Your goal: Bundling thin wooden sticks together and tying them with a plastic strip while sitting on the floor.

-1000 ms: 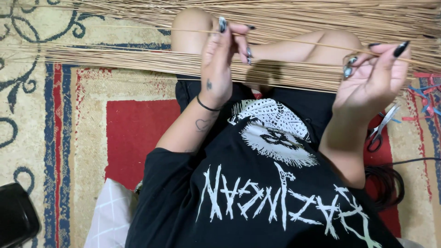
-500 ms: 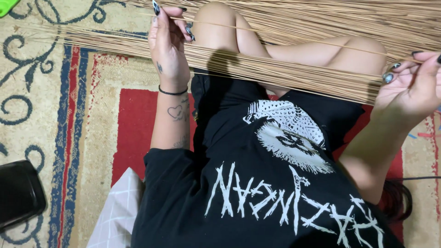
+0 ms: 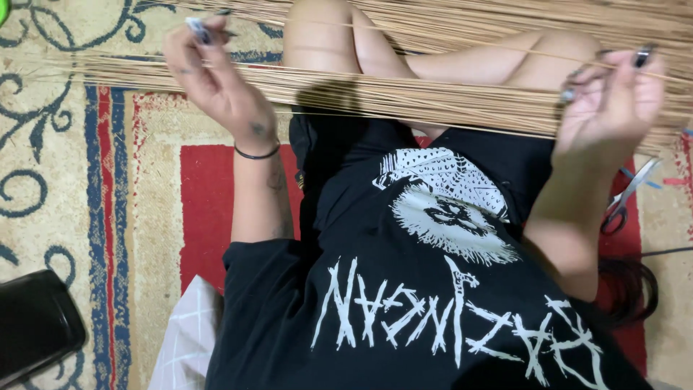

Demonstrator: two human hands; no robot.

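Note:
A long bundle of thin tan straw sticks (image 3: 404,97) lies across my crossed bare legs, over a patterned carpet. My left hand (image 3: 216,87) is raised at the upper left above the bundle, its fingertips pinched on the end of one thin stick (image 3: 548,52). That stick runs rightward over my knee to my right hand (image 3: 613,101), whose fingertips pinch its other end. Both hands have long dark nails. A thin black band circles my left wrist. My black printed shirt fills the lower middle.
Scissors (image 3: 628,195) lie on the red part of the carpet (image 3: 209,195) by my right forearm, with a dark cable (image 3: 668,251) just below. A black flat object (image 3: 32,325) sits at the lower left, a white checked cloth (image 3: 188,339) beside my hip.
My left hand has slid leftward from above my lap to well past my knee. My right hand has shifted a little right and opened wider, so the hands are farther apart.

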